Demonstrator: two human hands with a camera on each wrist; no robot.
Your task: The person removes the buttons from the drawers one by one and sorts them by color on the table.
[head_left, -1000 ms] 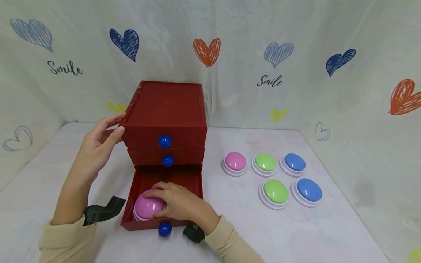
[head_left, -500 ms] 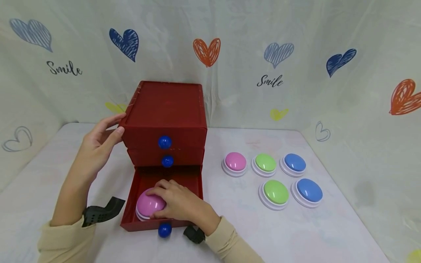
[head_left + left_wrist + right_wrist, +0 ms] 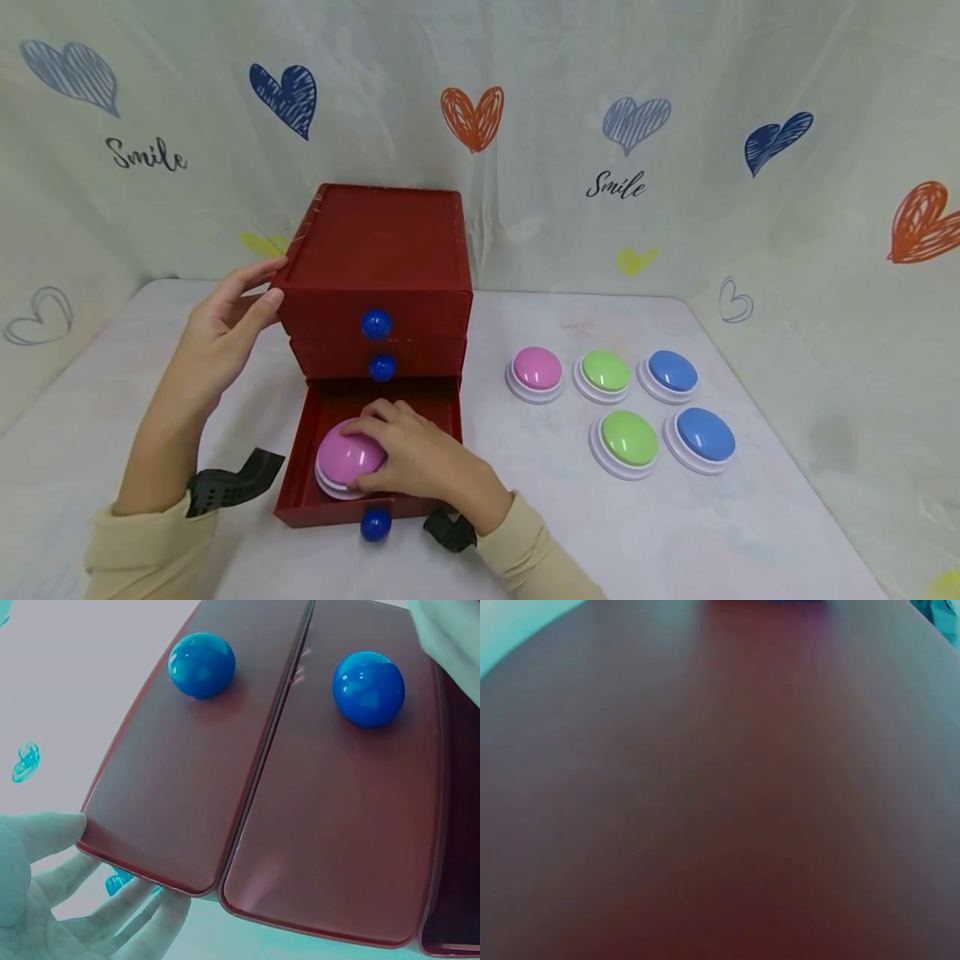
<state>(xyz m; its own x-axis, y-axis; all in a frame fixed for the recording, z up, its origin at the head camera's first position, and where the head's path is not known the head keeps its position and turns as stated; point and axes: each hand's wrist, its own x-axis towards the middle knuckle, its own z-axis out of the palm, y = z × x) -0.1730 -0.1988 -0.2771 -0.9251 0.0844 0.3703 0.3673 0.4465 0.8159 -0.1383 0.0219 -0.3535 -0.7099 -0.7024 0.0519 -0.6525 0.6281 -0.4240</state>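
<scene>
A red drawer cabinet (image 3: 378, 242) stands on the table, its bottom drawer (image 3: 292, 500) pulled out. Inside that drawer sits a pink push button (image 3: 348, 454) with a white base. My right hand (image 3: 423, 458) holds the button from its right side, thumb in front and fingers over the dome. At the cabinet's upper left front corner, my left hand (image 3: 225, 333) grips the edge; the left wrist view has its thumb (image 3: 56, 832) at the front edge and the fingers along the side. A blurred red-brown surface (image 3: 720, 787) fills most of the right wrist view, hiding the hand there.
Right of the cabinet are another pink button (image 3: 537, 368), two green buttons (image 3: 606, 371) and two blue buttons (image 3: 705, 433). Blue knobs (image 3: 377, 324) stick out from the drawer fronts, the lowest (image 3: 376, 524) toward the viewer. A printed curtain (image 3: 547, 167) hangs behind the table.
My right hand and the pink button have moved slightly right and back within the drawer, and the button appears a little tilted. The left hand has stayed on the cabinet.
</scene>
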